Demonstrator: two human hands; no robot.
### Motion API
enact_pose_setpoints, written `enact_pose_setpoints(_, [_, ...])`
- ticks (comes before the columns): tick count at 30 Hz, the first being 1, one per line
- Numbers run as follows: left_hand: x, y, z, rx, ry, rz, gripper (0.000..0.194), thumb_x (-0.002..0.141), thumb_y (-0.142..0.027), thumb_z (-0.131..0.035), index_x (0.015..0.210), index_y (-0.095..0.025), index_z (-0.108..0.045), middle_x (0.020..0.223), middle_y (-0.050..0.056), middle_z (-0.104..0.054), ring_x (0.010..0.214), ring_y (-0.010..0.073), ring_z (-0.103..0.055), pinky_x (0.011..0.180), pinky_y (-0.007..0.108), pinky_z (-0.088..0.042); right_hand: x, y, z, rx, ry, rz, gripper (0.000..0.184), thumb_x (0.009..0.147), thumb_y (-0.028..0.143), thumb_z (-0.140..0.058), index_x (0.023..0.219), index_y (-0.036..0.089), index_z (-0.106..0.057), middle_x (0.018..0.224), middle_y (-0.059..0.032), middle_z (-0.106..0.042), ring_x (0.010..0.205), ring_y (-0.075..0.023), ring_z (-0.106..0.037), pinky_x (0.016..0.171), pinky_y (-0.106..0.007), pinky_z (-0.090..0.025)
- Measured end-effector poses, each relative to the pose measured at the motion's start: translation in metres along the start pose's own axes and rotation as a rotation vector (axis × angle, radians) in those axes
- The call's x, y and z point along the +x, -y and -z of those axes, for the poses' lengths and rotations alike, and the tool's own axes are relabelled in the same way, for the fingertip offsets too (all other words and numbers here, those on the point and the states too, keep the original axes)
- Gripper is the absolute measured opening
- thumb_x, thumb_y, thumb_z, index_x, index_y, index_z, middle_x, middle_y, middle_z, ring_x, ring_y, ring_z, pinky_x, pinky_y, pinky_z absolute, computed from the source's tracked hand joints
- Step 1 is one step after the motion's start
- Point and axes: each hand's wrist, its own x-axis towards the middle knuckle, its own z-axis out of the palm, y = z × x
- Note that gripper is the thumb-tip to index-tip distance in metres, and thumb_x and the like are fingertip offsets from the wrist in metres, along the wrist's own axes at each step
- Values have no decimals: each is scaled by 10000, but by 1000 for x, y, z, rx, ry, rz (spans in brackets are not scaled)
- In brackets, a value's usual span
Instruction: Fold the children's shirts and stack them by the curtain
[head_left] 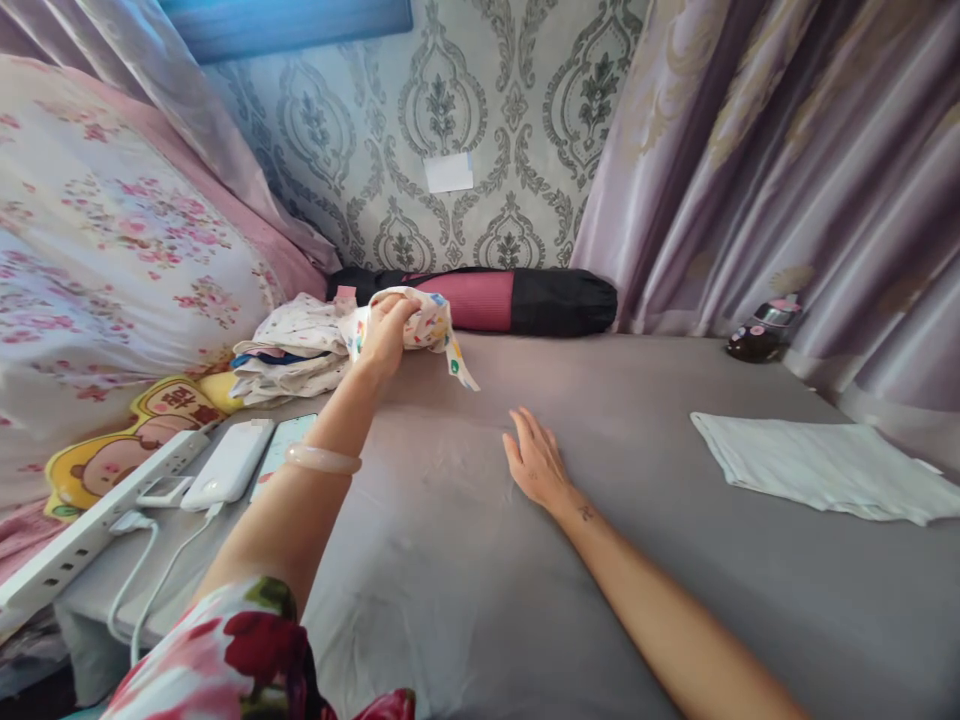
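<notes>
My left hand (388, 325) is closed on a white cloth garment (431, 325) with a colourful print, held beside a pile of clothes (289, 345). One narrow end of the garment hangs down to the right of the hand. What part of it the fingers grip is partly hidden behind the hand. My right hand (535, 460) lies over the grey sheet (480, 560) with its fingers stretched out and nothing in it. Farther right, a folded pale cloth (825, 465) rests flat on the sheet.
A black and pink rolled bag (480, 300) lies along the patterned wall. At left are a white power strip (97, 525) with cables, a white power bank (229, 465), a phone (283, 450) and a yellow cartoon cushion (135, 445). A dark bottle (761, 330) stands by the right curtain (720, 170).
</notes>
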Motion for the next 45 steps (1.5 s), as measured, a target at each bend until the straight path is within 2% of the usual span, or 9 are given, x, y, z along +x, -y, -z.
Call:
enact_pose_setpoints(5, [-36, 2, -39, 18, 235, -93, 283, 758, -346, -628, 580, -189, -474, 600, -34, -399, 567, 105, -401, 520, 238, -326, 1, 5, 20, 135, -233, 68, 477, 1012, 341, -291, 1407, 149, -477, 1566, -171, -304, 1466, -216, -266, 1149, -417, -309])
enact_pose_setpoints(11, [-65, -21, -68, 118, 469, -184, 335, 818, -391, -609, 587, -191, -470, 604, -31, -410, 588, 111, -409, 547, 254, -332, 7, -2, 37, 114, -361, -5, 440, 991, 356, -366, 1352, 199, -563, 1595, -147, -192, 1455, -294, -246, 1126, -489, -308])
enact_pose_setpoints(20, [-78, -54, -78, -107, 530, -195, 234, 827, -417, -672, 803, -198, -592, 795, 2, -612, 784, 154, -603, 710, 279, -474, 26, -19, 84, 128, -481, -68, 402, 910, 187, -373, 1139, 208, -703, 1323, -117, -604, 1278, -251, -497, 1087, -437, -343])
enact_pose_setpoints(26, [-75, -30, -76, -228, 565, -35, 359, 720, -373, -782, 984, -225, -589, 852, -1, -694, 755, 151, -663, 675, 272, -526, 19, -25, 134, 370, -222, 54, 344, 788, 138, -443, 850, 208, -774, 905, -41, -748, 796, -179, -675, 773, -307, -507])
enact_pose_setpoints(31, [-79, -26, -69, -180, 526, 69, 278, 734, -416, -775, 879, -214, -651, 806, 8, -710, 610, 130, -638, 501, 240, -474, 0, -23, 182, 656, 141, -33, 299, 758, 179, -470, 789, 199, -766, 611, 23, -676, 474, -106, -556, 460, -210, -397])
enact_pose_setpoints(35, [-91, -28, -69, -168, 641, 183, 303, 760, -473, -753, 926, -227, -692, 782, 18, -706, 541, 126, -614, 411, 226, -405, -8, -37, 206, 780, 159, -10, 212, 732, 185, -525, 733, 196, -736, 712, 5, -714, 579, -117, -613, 501, -202, -433])
enact_pose_setpoints(40, [-107, -23, -84, -172, 651, 279, 308, 777, -498, -731, 951, -244, -714, 727, 1, -687, 490, 103, -563, 367, 207, -335, -11, -61, 211, 656, 181, -111, 277, 805, 224, -541, 1037, 227, -693, 775, 19, -720, 542, -116, -607, 474, -220, -470])
enact_pose_setpoints(42, [-111, -20, -90, -175, 658, 277, 306, 783, -483, -729, 974, -244, -720, 744, 2, -693, 533, 109, -585, 397, 204, -376, -11, -65, 209, 561, 78, -92, 285, 837, 254, -554, 1095, 221, -670, 947, -28, -738, 753, -159, -685, 655, -285, -562])
enact_pose_setpoints(45, [-114, -16, -100, -211, 737, 225, 303, 802, -448, -715, 1027, -245, -716, 840, 12, -716, 667, 138, -647, 514, 223, -483, -7, -62, 203, 407, -140, -77, 279, 877, 308, -575, 1120, 209, -668, 1155, -83, -703, 1068, -232, -658, 933, -414, -529])
